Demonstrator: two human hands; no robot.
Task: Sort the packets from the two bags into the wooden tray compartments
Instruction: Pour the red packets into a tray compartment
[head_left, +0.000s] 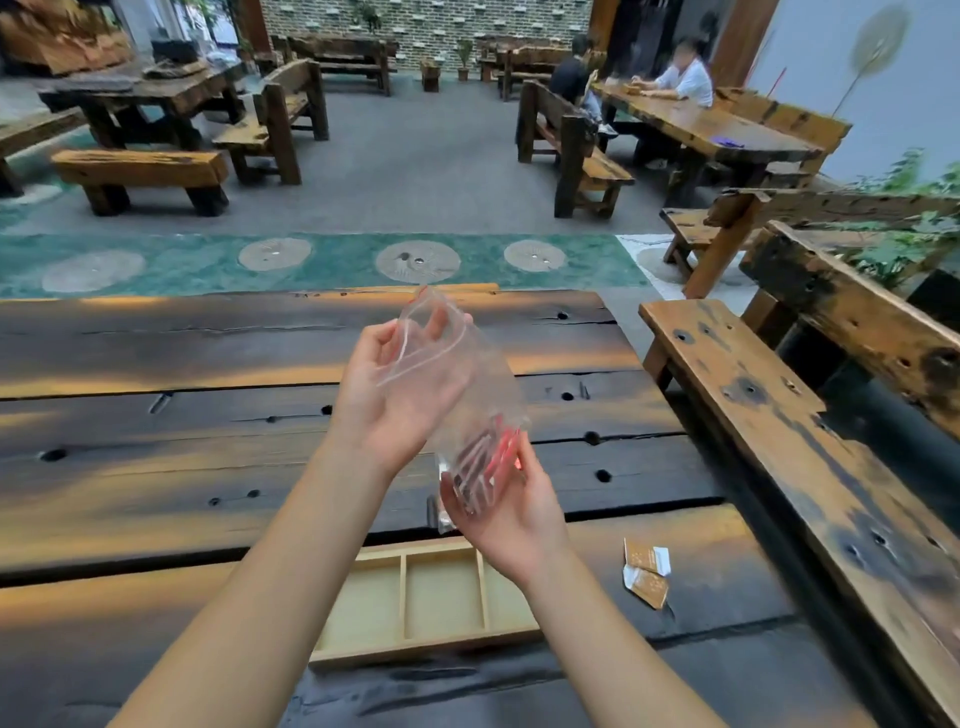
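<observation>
Both hands, left hand (400, 384) and right hand (511, 512), grip a clear bag (467, 415) above the dark plank table (156, 467).

I see a dark plank table (208, 415), heavy wooden benches (140, 171) on grey floor (415, 156), green strip (337, 260) with round stones, brick wall (426, 26) behind, two people seated at far table (701, 124).

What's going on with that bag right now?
Left hand holds clear bag mouth; right hand cups packets end. Wooden tray compartments empty. Two brown packets beside it.
</observation>
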